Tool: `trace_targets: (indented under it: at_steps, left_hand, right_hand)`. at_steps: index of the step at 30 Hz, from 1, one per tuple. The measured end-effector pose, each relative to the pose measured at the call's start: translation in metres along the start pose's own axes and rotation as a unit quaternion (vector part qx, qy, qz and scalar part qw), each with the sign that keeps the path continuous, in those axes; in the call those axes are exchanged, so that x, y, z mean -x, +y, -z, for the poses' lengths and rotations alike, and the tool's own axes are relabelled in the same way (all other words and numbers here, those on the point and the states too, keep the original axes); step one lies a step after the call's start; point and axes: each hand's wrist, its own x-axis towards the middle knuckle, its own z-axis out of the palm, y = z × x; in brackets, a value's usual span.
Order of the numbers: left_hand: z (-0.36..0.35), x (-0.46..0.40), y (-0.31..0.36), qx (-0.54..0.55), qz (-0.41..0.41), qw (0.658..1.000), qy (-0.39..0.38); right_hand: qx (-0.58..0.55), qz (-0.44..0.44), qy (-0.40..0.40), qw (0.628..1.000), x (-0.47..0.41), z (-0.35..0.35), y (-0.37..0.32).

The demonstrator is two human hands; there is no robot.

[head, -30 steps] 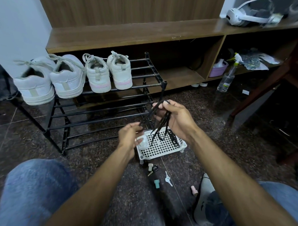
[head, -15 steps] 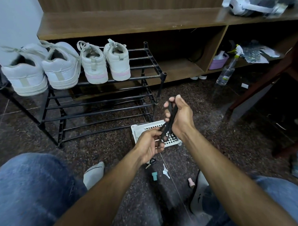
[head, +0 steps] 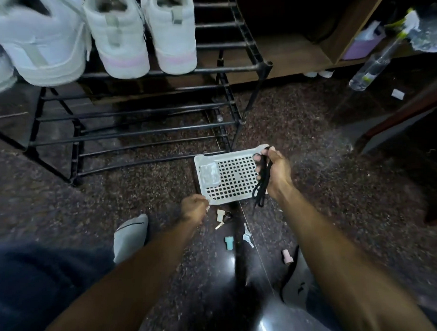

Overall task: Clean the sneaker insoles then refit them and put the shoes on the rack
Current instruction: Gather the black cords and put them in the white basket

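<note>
My right hand [head: 277,167] is shut on a bundle of black laces [head: 262,184], which hangs over the right edge of a white perforated tray [head: 225,157] on the floor. My left hand [head: 193,210] has its fingers curled at the tray's near-left corner; whether it grips the rim is unclear. White sneakers [head: 118,38] stand heel-out in a row on the top shelf of the black metal rack [head: 240,69]. A dark shoe [head: 291,277] lies partly hidden beside my right forearm. No insole shows.
A small clear packet [head: 209,173] lies in the tray. Keys [head: 222,217], a teal cap [head: 229,243] and a pink cap [head: 288,257] sit on the dark stone floor. My grey-socked foot [head: 130,236] is at the left. A spray bottle [head: 369,69] stands by the wooden shelving.
My left hand has let go of the laces and dropped to the tray's near corner. My right hand has lowered the laces to the tray's right edge. The view has tilted down.
</note>
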Motion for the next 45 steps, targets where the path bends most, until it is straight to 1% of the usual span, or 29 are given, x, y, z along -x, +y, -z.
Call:
trace_targets:
  at_steps: [3,4,6,8,10,11,12,13,14,15,16,17,19,21,24,27,28,29,31,32,33,34,35,37,38,39,41,42,45]
  left_hand:
    - [-0.01,-0.033,0.004,-0.019,-0.011,0.997,0.074]
    - [-0.012,-0.042,0.006,-0.044,-0.01,0.995,0.084]
    - [-0.017,-0.062,0.006,-0.116,-0.008,0.991,0.07]
    - [-0.021,-0.079,-0.001,-0.162,-0.009,0.984,0.073]
    - [-0.027,-0.09,-0.011,-0.172,-0.015,0.981,0.091]
    - [-0.03,-0.093,-0.015,-0.161,-0.019,0.982,0.094]
    - [-0.034,-0.095,-0.018,-0.149,-0.023,0.984,0.094]
    - [-0.036,-0.098,-0.021,-0.138,-0.023,0.986,0.094]
    - [-0.037,-0.1,-0.024,-0.132,-0.024,0.986,0.096]
    - [-0.037,-0.102,-0.026,-0.127,-0.024,0.987,0.098]
    - [-0.038,-0.104,-0.028,-0.123,-0.027,0.987,0.1]
    - [-0.038,-0.105,-0.029,-0.119,-0.03,0.987,0.101]
    - [-0.037,-0.106,-0.03,-0.113,-0.035,0.988,0.1]
    - [-0.036,-0.108,-0.033,-0.104,-0.035,0.989,0.098]
    - [-0.035,-0.108,-0.037,-0.092,-0.041,0.99,0.098]
    - [-0.034,-0.109,-0.04,-0.07,-0.045,0.992,0.095]
    - [-0.033,-0.109,-0.042,-0.052,-0.049,0.993,0.095]
    - [-0.032,-0.107,-0.042,-0.032,-0.057,0.993,0.096]
    - [-0.03,-0.102,-0.044,0.002,-0.079,0.99,0.12]
    - [-0.028,-0.097,-0.044,0.01,-0.089,0.985,0.145]
    - [-0.026,-0.092,-0.045,0.003,-0.092,0.98,0.178]
    - [-0.023,-0.087,-0.048,-0.015,-0.089,0.974,0.207]
    - [-0.02,-0.082,-0.052,-0.041,-0.074,0.972,0.22]
    - [-0.016,-0.072,-0.065,-0.094,-0.033,0.975,0.198]
    - [-0.015,-0.069,-0.074,-0.121,-0.021,0.977,0.176]
    - [-0.014,-0.065,-0.082,-0.153,-0.017,0.977,0.149]
    - [-0.015,-0.061,-0.097,-0.215,-0.033,0.972,0.089]
    - [-0.017,-0.061,-0.103,-0.235,-0.042,0.969,0.064]
    - [-0.024,-0.061,-0.113,-0.285,-0.055,0.956,0.035]
  right_hand:
    - [0.01,-0.009,0.012,1.0,-0.04,-0.002,0.011]
    - [0.009,-0.008,0.014,1.0,-0.053,-0.004,0.014]
    - [0.026,-0.001,0.018,0.999,-0.077,-0.008,0.02]
    - [0.101,0.01,0.03,0.994,-0.1,-0.009,0.031]
    - [0.217,0.012,0.03,0.976,-0.12,-0.006,0.048]
    - [0.292,0.014,0.017,0.956,-0.128,-0.004,0.058]
    - [0.395,0.018,-0.003,0.918,-0.134,0.0,0.068]
    - [0.514,0.025,-0.019,0.857,-0.137,0.006,0.078]
    - [0.619,0.042,-0.027,0.784,-0.138,0.011,0.088]
    - [0.682,0.06,-0.02,0.728,-0.135,0.013,0.095]
    - [0.711,0.077,-0.008,0.699,-0.131,0.014,0.1]
    - [0.722,0.089,0.002,0.686,-0.127,0.013,0.103]
    - [0.731,0.104,0.022,0.674,-0.124,0.012,0.107]
    - [0.74,0.113,0.023,0.662,-0.124,0.011,0.109]
    - [0.746,0.119,0.021,0.654,-0.128,0.01,0.105]
    - [0.742,0.121,0.021,0.659,-0.127,0.011,0.099]
    - [0.737,0.134,0.025,0.662,-0.125,0.013,0.098]
    - [0.726,0.16,0.032,0.668,-0.121,0.015,0.098]
    - [0.672,0.243,0.044,0.698,-0.105,0.02,0.103]
    - [0.638,0.275,0.045,0.718,-0.095,0.023,0.108]
    - [0.612,0.288,0.04,0.735,-0.082,0.027,0.116]
    - [0.598,0.281,0.032,0.75,-0.068,0.031,0.126]
    - [0.592,0.263,0.023,0.762,-0.052,0.035,0.137]
    - [0.595,0.21,-0.008,0.776,-0.02,0.045,0.161]
    - [0.605,0.187,-0.028,0.774,-0.005,0.049,0.171]
    - [0.623,0.168,-0.045,0.763,0.007,0.054,0.182]
    - [0.666,0.13,-0.056,0.733,0.023,0.063,0.201]
    - [0.677,0.102,-0.058,0.726,0.029,0.064,0.208]
    - [0.694,0.037,-0.065,0.716,0.036,0.065,0.222]
